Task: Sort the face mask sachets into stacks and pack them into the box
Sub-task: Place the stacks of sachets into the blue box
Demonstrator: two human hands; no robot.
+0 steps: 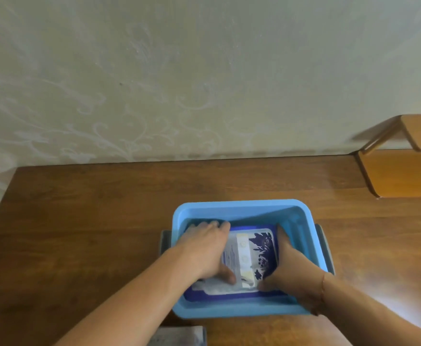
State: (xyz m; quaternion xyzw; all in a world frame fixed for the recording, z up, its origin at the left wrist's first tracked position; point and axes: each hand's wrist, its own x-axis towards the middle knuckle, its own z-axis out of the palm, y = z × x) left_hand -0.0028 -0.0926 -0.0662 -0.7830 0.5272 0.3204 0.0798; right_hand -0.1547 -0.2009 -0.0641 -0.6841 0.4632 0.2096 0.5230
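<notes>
Reaching down into a light blue box, both of the person's hands are on a stack of face mask sachets lying flat inside it. The box sits on a brown wooden table, toward the near edge and a little right of centre, with a grey handle showing on its right side and a darker bit of the same on its left.

Left hand: palm down over the left half of the stack, fingers spread flat and reaching to the far left corner of the box, thumb lying on the near part of the top sachet. Pressing, not clasping.

Right hand: set along the right edge of the stack, between it and the box's right wall, fingers straight and pointing to the far side, thumb touching the near right corner of the sachets. No curl round anything that I can make out.

Top sachet is white and silvery with a dark blue plant print; a deep blue layer shows beneath it round the edges.

Patterned pale wall behind the table. Lighter orange-brown furniture stands at the right end. A grey object, blurred, lies at the table's near edge.
</notes>
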